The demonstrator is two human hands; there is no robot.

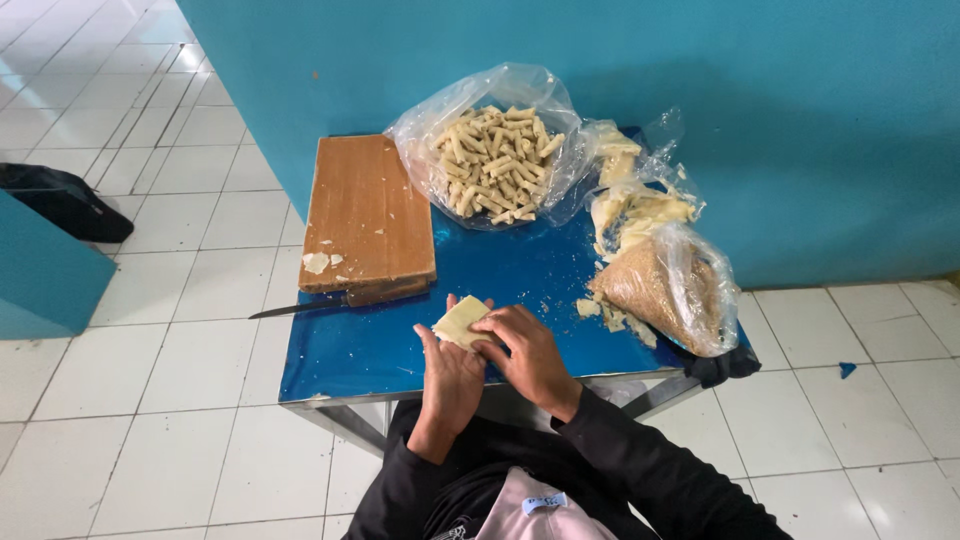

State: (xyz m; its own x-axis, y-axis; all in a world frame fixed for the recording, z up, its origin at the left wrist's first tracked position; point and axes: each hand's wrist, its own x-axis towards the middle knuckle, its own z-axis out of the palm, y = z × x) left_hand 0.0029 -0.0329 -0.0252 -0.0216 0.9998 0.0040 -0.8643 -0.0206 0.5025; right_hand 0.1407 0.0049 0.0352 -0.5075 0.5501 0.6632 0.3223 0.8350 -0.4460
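knife (300, 306) off desk's left edge, blade tip pointing left, handle tucked under wooden board (368, 213). left hand (450, 375) cupped under pale wrapper sheet (460, 322), right hand (525, 350) fingers curled over it from right, both pinching it at near desk (380, 345) edge. sheet's long axis tilts up-right. bag of rolled sticks (495, 160) behind, crumb bag (665, 285) right, nothing between.

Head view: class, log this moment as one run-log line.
left hand: holds pale square dough sheet | right hand: fingers on sheet | blue metal table: wooden board, knife, bag of rolled sticks
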